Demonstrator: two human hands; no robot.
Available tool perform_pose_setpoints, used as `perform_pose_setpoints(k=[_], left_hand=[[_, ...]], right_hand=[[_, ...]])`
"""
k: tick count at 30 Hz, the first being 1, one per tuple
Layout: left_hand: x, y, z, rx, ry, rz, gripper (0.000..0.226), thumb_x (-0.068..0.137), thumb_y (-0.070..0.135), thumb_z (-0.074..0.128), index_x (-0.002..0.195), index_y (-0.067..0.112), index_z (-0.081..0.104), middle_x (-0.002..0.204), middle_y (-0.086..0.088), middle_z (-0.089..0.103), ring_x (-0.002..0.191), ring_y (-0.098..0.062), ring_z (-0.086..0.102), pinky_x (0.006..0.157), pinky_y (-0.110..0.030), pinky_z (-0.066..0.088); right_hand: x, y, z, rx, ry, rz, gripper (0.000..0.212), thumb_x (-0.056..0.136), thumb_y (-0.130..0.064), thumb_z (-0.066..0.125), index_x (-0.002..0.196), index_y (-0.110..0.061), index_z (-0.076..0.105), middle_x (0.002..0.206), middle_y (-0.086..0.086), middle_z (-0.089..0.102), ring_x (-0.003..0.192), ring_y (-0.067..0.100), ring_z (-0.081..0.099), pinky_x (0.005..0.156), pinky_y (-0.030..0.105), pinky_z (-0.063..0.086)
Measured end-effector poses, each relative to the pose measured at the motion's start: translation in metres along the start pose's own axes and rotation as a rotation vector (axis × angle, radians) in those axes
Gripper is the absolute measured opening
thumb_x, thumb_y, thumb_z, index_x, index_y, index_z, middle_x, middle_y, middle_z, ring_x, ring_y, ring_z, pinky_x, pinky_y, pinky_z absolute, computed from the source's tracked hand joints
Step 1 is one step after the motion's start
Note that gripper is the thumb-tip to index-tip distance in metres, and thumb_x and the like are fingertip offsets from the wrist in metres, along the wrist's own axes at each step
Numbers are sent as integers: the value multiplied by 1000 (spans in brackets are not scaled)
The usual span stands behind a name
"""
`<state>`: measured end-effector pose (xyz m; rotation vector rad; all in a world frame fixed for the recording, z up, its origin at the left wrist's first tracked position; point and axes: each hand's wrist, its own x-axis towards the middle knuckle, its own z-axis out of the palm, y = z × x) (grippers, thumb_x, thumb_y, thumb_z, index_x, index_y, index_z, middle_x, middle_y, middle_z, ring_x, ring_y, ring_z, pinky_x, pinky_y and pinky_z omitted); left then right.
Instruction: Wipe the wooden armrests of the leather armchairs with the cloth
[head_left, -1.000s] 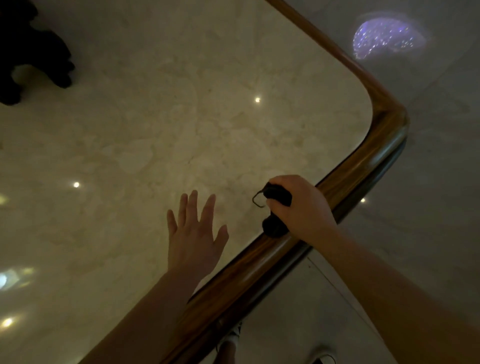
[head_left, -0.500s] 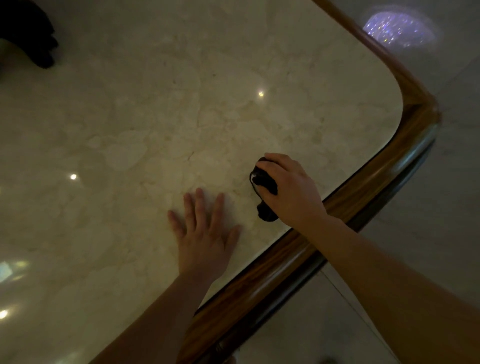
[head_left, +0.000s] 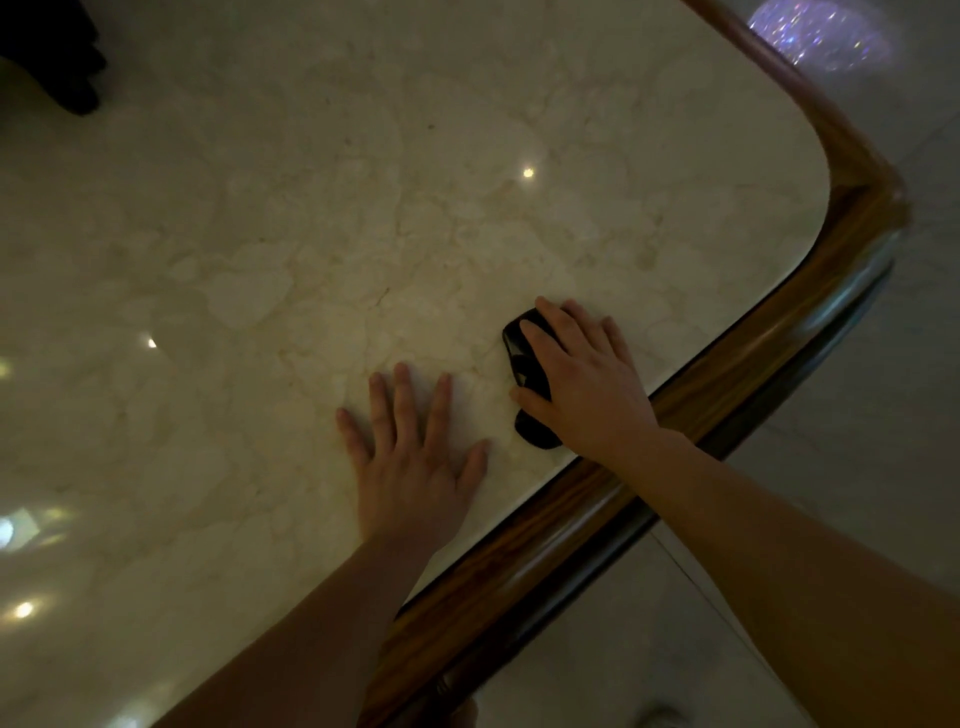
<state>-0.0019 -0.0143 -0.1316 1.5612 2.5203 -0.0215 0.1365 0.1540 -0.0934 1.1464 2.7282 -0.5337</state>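
My right hand (head_left: 582, 382) lies over a small dark object (head_left: 527, 374) on the marble tabletop (head_left: 311, 249); it looks like a bunched dark cloth, mostly hidden under the palm. The fingers rest on top of it. My left hand (head_left: 410, 457) is pressed flat on the marble just left of it, fingers spread, holding nothing. No armchair or armrest is in view.
A rounded wooden rim (head_left: 737, 374) borders the table and turns a corner at the right. A dark shape (head_left: 57, 57) sits at the far left corner. Pale tiled floor (head_left: 857, 415) lies beyond the rim, with a sparkling light patch (head_left: 821, 31) on it.
My right hand has carried the dark object from the wooden rim inward onto the marble and flattened over it. My left hand has dropped flat onto the tabletop.
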Motion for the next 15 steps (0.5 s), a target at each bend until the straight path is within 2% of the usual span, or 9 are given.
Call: perform_pose_setpoints(k=[5, 10, 13, 15], left_hand=[[3, 3, -14, -27, -111, -30, 78, 92, 73, 22, 156, 30, 8, 164, -15, 0, 150, -36, -9, 114, -68, 0], [11, 9, -50, -72, -215, -76, 80, 87, 74, 18, 154, 33, 4, 164, -10, 2, 150, -32, -6, 115, -65, -2], [9, 18, -80, -54, -192, -51, 78, 89, 72, 18, 155, 32, 2, 165, -8, 3, 151, -31, -5, 116, -63, -1], [4, 28, -100, -32, -176, -3, 78, 90, 70, 19, 155, 31, 1, 165, -7, 3, 151, -30, -4, 117, -62, 0]], right_hand=[[-5, -2, -16, 59, -45, 16, 81, 91, -67, 44, 155, -28, 16, 166, -4, 0, 152, 26, -4, 121, 52, 1], [-32, -5, -49, 106, 28, 1, 79, 93, -64, 45, 156, -25, 17, 166, -2, 7, 152, 23, 2, 121, 45, 2], [-51, -5, -73, 132, 61, 27, 79, 94, -62, 46, 156, -24, 17, 165, 1, 13, 152, 24, 7, 122, 45, 8], [-64, -8, -93, 162, 87, 40, 77, 93, -58, 50, 155, -21, 23, 162, 5, 23, 149, 27, 18, 120, 46, 18]])
